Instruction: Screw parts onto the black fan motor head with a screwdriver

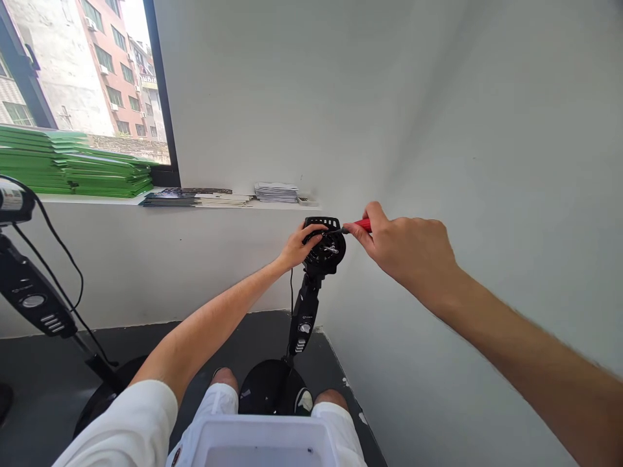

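A black stand fan without its grille or blades is in front of me, its round motor head (325,259) facing up. My left hand (294,248) is on the left side of this head, fingers and thumb closed around its upper left part. In my right hand (409,250) is a screwdriver (363,225) with a red handle. Its dark shaft points left into the motor head, close to my left fingertips. Whether the tip sits in a screw is too small to tell. Below the head are the fan's control panel (304,324) and round base (263,383).
A white plastic tray (272,423) with a few tiny dark bits lies on my lap. Another black fan (36,295) with a loose cable stands at left. Green folders (97,168) and paper stacks (276,192) line the windowsill. A wall (487,162) rises close on the right.
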A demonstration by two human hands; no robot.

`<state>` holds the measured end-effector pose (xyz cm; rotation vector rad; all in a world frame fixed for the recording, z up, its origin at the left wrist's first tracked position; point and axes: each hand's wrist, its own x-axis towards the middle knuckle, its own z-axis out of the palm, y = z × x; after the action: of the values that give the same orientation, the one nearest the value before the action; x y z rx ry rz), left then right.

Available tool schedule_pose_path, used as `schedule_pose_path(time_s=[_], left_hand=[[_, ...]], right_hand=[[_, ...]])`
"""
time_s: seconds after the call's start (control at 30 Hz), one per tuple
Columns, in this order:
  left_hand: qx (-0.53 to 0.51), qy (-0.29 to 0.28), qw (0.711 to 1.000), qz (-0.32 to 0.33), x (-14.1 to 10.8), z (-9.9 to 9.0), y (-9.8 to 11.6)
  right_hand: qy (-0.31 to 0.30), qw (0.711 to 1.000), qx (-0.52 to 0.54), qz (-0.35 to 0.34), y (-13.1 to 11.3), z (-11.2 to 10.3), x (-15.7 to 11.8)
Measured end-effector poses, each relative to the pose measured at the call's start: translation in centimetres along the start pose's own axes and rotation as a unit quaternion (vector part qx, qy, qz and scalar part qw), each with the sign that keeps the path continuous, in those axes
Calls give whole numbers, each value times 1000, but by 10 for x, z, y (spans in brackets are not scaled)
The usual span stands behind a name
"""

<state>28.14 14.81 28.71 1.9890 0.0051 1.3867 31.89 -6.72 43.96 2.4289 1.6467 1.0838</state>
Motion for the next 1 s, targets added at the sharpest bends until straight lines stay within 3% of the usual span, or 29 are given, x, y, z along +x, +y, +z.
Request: schedule_pose_path(time_s=[0.07,0.17,0.3,0.43,0.6,0.77,1.0], left_hand=[[4,4,1000,-1,0,0,0],[8,-3,1000,2,-1,0,-1],[4,0,1000,9,-1,0,-2],[12,5,1000,8,-1,0,-1],[14,-1,1000,7,-2,0,-2],[14,4,1000,1,-2,-1,-2],[15,-1,1000,3,-1,0,-1]], right_hand=[[20,1000,-6,5,0,1,-1],[-6,999,47,-10,-1,2,-1],[-7,1000,-13,9,-1,-1,0],[-54,997,44,-21,-2,-6,1],[-11,1000,-22,-1,0,-5,1],[-61,996,64,-23,1,-4,3],[-72,997,-26,-12,-8,-11,0]])
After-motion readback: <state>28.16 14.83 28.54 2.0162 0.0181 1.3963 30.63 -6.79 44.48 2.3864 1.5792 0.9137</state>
